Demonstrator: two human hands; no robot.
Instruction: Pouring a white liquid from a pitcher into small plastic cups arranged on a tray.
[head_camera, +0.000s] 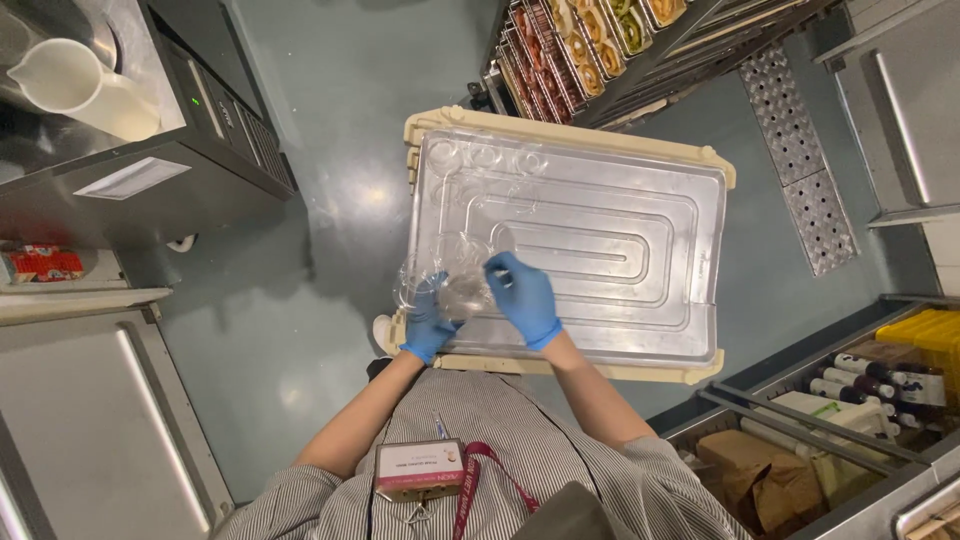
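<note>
I see my left hand (429, 326) and right hand (524, 297), both blue-gloved, gripping 1 clear plastic container (458, 278) over the near-left corner of a metal tray (620, 240). A white jug (82, 88) sits far left.

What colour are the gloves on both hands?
Blue, on the left hand and the right hand; the head view shows them clearly.

Single head-worn view, straight down, close above the hands (480, 305)
</note>
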